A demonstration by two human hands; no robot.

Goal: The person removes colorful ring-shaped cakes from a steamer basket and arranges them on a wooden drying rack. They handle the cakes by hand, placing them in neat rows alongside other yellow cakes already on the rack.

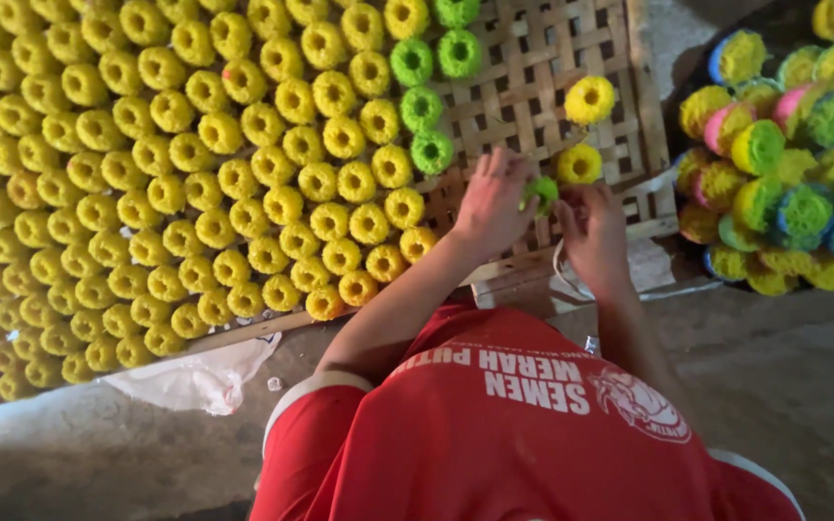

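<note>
My left hand (pixel 489 203) and my right hand (pixel 596 236) meet over a woven bamboo tray (pixel 533 68). Both pinch one small green ring-shaped piece (pixel 540 191) between their fingertips. Just left of my hands, rows of yellow rings (pixel 195 164) cover most of the tray. A short line of several green rings (pixel 422 106) runs along their right edge. Two yellow rings (pixel 586 130) lie alone on the bare weave just above my right hand. My red shirt (pixel 514 434) fills the bottom of the view.
At the right a pile of mixed rings (pixel 784 164) in yellow, green, blue and pink rests beside the tray. A crumpled white plastic bag (pixel 195 376) lies under the tray's front edge, on a grey concrete floor (pixel 803 367).
</note>
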